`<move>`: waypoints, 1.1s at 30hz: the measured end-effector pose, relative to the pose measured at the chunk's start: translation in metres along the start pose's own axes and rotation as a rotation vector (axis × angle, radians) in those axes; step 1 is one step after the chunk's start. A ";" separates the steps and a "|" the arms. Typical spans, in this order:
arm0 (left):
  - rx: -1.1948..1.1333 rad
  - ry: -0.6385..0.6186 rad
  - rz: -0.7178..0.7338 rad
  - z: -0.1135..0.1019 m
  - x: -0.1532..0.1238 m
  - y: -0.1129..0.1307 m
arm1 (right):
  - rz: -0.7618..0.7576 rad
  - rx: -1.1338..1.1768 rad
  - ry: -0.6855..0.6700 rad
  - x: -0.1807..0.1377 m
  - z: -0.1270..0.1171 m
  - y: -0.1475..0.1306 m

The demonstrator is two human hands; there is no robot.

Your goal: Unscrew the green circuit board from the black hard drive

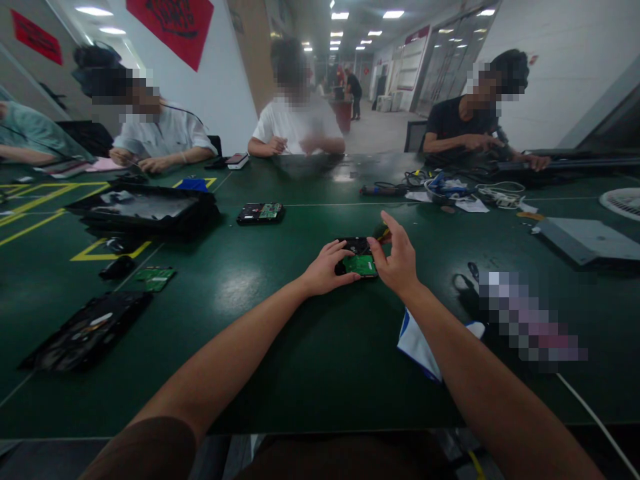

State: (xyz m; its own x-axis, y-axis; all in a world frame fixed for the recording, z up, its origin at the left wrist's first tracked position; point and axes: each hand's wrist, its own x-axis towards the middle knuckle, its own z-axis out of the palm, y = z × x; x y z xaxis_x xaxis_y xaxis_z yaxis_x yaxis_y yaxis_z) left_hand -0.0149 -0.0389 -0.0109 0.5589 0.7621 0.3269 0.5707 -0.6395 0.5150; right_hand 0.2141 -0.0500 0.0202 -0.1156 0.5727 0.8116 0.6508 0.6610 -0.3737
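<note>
A hard drive [359,266] lies on the green table in front of me, its green circuit board facing up beside a black casing part. My left hand [327,268] grips its left side, the thumb along the near edge and the fingers over the far part. Over the right end, my right hand [397,260] pinches a slim tool with a yellow-and-black handle [383,233], which looks like a screwdriver. The index finger points upward, and the tool's tip is too small to make out. A white cloth with blue edging [420,343] lies under my right forearm.
Another hard drive [261,213] sits farther back. To the left are a black tray-like housing [145,207], a loose circuit board [156,277] and a black casing [87,330]. Cables [445,185] and a grey metal box [590,239] occupy the right. Several people sit across the table.
</note>
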 end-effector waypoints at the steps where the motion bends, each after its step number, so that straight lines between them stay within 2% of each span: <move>1: 0.000 0.000 -0.002 0.000 0.000 0.000 | -0.002 0.001 0.004 0.000 0.000 0.000; 15: 0.005 0.006 -0.005 -0.001 0.000 0.003 | -0.029 -0.019 -0.011 -0.001 0.000 0.000; 22: -0.001 0.005 -0.003 -0.001 0.000 0.004 | -0.044 -0.015 -0.079 0.000 -0.002 -0.005; 33: -0.016 0.009 -0.017 0.001 0.000 0.001 | -0.029 0.043 -0.115 0.001 -0.002 -0.007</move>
State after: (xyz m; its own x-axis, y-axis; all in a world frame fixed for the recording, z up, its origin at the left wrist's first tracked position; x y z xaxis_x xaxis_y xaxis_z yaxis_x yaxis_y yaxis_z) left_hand -0.0138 -0.0392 -0.0111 0.5435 0.7737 0.3255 0.5702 -0.6249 0.5333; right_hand 0.2105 -0.0552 0.0241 -0.2206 0.6032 0.7665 0.6131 0.6969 -0.3720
